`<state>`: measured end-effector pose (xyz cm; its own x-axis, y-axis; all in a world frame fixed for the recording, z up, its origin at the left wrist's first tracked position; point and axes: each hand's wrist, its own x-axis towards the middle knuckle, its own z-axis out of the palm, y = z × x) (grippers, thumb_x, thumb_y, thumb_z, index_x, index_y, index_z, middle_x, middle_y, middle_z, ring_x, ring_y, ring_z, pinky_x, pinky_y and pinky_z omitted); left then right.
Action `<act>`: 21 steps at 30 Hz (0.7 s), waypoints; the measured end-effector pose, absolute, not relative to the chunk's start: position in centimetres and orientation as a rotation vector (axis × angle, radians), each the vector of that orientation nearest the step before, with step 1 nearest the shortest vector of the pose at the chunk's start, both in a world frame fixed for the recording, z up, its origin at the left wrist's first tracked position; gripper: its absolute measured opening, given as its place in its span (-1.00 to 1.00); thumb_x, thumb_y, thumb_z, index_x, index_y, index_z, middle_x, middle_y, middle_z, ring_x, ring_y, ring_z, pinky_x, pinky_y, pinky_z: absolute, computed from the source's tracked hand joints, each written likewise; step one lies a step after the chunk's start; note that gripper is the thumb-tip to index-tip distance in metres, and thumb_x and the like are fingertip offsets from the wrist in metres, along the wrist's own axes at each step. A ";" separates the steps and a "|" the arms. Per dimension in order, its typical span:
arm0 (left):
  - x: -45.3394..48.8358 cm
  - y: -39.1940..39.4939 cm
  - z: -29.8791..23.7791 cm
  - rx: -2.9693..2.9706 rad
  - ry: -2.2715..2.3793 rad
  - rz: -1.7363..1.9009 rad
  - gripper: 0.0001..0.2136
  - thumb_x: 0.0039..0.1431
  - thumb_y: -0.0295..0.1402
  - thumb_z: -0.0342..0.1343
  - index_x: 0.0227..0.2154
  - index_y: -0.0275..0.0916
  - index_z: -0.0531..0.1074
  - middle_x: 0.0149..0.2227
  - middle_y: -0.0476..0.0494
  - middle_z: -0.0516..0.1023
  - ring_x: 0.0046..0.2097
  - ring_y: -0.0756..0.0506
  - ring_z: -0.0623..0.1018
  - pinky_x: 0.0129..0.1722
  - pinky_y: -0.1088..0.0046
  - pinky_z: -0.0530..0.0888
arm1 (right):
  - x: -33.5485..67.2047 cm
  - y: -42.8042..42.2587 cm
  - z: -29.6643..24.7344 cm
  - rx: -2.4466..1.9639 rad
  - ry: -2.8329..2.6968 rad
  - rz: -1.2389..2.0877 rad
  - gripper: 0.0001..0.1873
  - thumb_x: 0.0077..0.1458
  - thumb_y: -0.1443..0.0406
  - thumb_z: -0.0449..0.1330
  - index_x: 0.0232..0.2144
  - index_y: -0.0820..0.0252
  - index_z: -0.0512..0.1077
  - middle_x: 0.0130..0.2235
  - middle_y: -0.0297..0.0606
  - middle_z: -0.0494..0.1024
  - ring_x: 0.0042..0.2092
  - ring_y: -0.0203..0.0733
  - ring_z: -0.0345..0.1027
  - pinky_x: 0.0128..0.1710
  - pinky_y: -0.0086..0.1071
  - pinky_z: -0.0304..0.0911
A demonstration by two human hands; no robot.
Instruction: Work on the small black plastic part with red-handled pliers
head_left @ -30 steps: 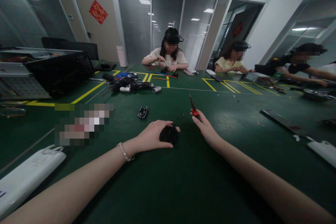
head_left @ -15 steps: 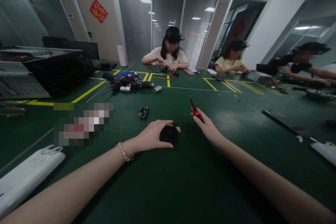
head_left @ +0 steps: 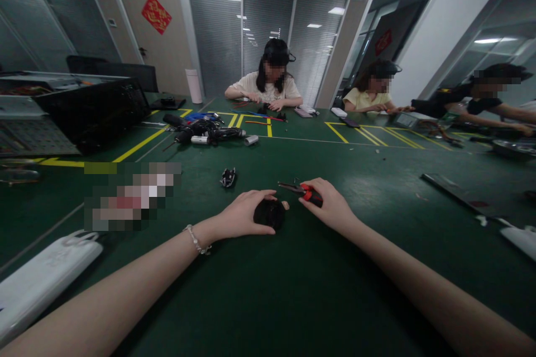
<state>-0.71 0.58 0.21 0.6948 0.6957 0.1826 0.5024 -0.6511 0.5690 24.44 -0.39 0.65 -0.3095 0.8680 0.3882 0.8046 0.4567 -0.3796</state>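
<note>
My left hand (head_left: 240,215) is wrapped around a black rounded part (head_left: 269,214) on the green table, thumb in front and fingers behind. A small pale piece (head_left: 286,205) sticks out at that part's right side. In my right hand (head_left: 330,201) are pliers (head_left: 307,194) with red and black handles. Their narrow dark jaws point left, above and just right of the black part, apart from it. Beyond the jaws lie tiny screw-like bits (head_left: 296,179). A small black and silver component (head_left: 228,177) rests beyond my left hand.
Farther back lies a heap of black tools and cables (head_left: 203,131) with silver cylinders. A computer case (head_left: 92,114) stands at the left, a white case-like object (head_left: 46,284) nearer me. At the right lies a dark flat panel (head_left: 452,195). Several people (head_left: 276,81) work across the table.
My right hand has turned the pliers from pointing up and away to pointing left, bringing their tips closer to the black part. My left hand keeps its hold.
</note>
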 end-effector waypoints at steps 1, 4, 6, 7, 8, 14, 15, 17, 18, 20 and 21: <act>-0.7 0.6 0.1 2.422 0.923 0.546 -0.29 -0.17 -0.06 0.19 0.06 -0.10 0.05 0.02 -0.14 0.28 0.04 -0.22 0.26 0.01 0.19 0.17 | 24.2 -0.6 0.6 -1.384 -2.205 0.118 -0.64 -0.04 0.11 0.05 -0.18 0.10 0.29 -0.20 -0.19 0.35 -0.16 -0.08 0.21 -0.18 -0.15 0.15; -0.6 0.6 0.0 2.414 0.952 0.557 -0.25 -0.18 -0.05 0.19 0.08 -0.11 0.02 0.03 -0.16 0.27 0.04 -0.24 0.26 0.01 0.17 0.18 | 23.7 -1.0 0.6 -1.386 -2.278 0.047 -0.66 -0.06 0.15 0.06 -0.18 0.10 0.29 -0.20 -0.17 0.34 -0.17 -0.06 0.20 -0.21 -0.12 0.15; -0.6 0.6 -0.1 2.402 0.979 0.554 -0.23 -0.18 -0.03 0.18 0.10 -0.11 -0.01 0.04 -0.18 0.25 0.05 -0.25 0.25 0.00 0.15 0.19 | 23.5 -1.2 0.6 -1.391 -2.320 0.002 -0.65 -0.07 0.18 0.07 -0.17 0.10 0.28 -0.19 -0.15 0.33 -0.16 -0.04 0.20 -0.19 -0.10 0.13; -0.6 0.6 -0.1 2.398 0.985 0.552 -0.22 -0.18 -0.03 0.18 0.10 -0.11 -0.02 0.04 -0.18 0.25 0.05 -0.25 0.25 0.00 0.15 0.19 | 23.5 -1.2 0.6 -1.389 -2.344 -0.026 -0.64 -0.08 0.20 0.07 -0.16 0.10 0.28 -0.17 -0.15 0.33 -0.15 -0.03 0.19 -0.17 -0.09 0.11; -0.6 0.6 -0.1 2.398 0.987 0.550 -0.21 -0.18 -0.03 0.18 0.11 -0.11 -0.03 0.04 -0.18 0.25 0.05 -0.25 0.25 0.00 0.15 0.19 | 23.5 -1.2 0.6 -1.384 -2.367 -0.053 -0.62 -0.09 0.22 0.08 -0.14 0.09 0.27 -0.16 -0.14 0.32 -0.14 -0.02 0.18 -0.15 -0.08 0.09; -0.6 0.5 -0.1 2.412 0.996 0.560 -0.22 -0.19 -0.03 0.18 0.10 -0.12 -0.01 0.07 -0.20 0.22 0.06 -0.25 0.25 0.00 0.17 0.20 | 23.3 -1.3 0.4 -1.370 -2.423 -0.031 -0.59 -0.09 0.24 0.06 -0.11 0.13 0.24 -0.14 -0.13 0.30 -0.16 -0.05 0.19 -0.19 -0.13 0.13; -0.6 0.5 -0.2 2.414 0.999 0.562 -0.22 -0.19 -0.03 0.18 0.10 -0.12 -0.01 0.07 -0.20 0.22 0.06 -0.25 0.25 0.00 0.17 0.20 | 23.2 -1.4 0.4 -1.368 -2.416 -0.009 -0.60 -0.09 0.24 0.06 -0.12 0.13 0.24 -0.16 -0.13 0.31 -0.17 -0.06 0.19 -0.20 -0.13 0.14; -0.6 0.6 -0.2 2.415 0.994 0.559 -0.22 -0.19 -0.03 0.18 0.10 -0.12 -0.01 0.06 -0.20 0.23 0.06 -0.25 0.25 0.00 0.17 0.20 | 23.1 -1.5 0.4 -1.366 -2.389 0.036 -0.62 -0.09 0.23 0.06 -0.15 0.13 0.26 -0.18 -0.14 0.32 -0.18 -0.07 0.19 -0.21 -0.14 0.15; -0.6 0.6 -0.2 2.415 0.989 0.561 -0.23 -0.19 -0.03 0.18 0.10 -0.12 0.00 0.06 -0.19 0.23 0.06 -0.25 0.25 0.00 0.17 0.20 | 23.0 -1.5 0.4 -1.366 -2.369 0.057 -0.63 -0.10 0.23 0.06 -0.16 0.13 0.26 -0.19 -0.15 0.32 -0.18 -0.08 0.20 -0.21 -0.16 0.15; -0.6 0.6 -0.1 2.416 0.971 0.569 -0.25 -0.18 -0.04 0.19 0.08 -0.13 0.03 0.04 -0.18 0.25 0.04 -0.24 0.26 -0.01 0.17 0.21 | 23.0 -1.6 0.6 -1.375 -2.314 0.109 -0.65 -0.09 0.22 0.06 -0.17 0.12 0.26 -0.20 -0.16 0.32 -0.18 -0.09 0.20 -0.20 -0.17 0.16; -0.6 0.6 -0.1 2.416 0.961 0.571 -0.26 -0.18 -0.04 0.19 0.08 -0.13 0.04 0.03 -0.18 0.27 0.04 -0.23 0.27 -0.01 0.18 0.21 | 23.0 -1.6 0.7 -1.380 -2.284 0.144 -0.65 -0.07 0.22 0.05 -0.17 0.12 0.26 -0.20 -0.17 0.32 -0.17 -0.09 0.20 -0.18 -0.17 0.16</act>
<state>-0.63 0.58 -0.12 0.6673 0.7172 0.2012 0.5194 -0.6416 0.5645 23.03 -1.57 0.67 -0.3878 0.8592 0.3339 0.8105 0.4903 -0.3205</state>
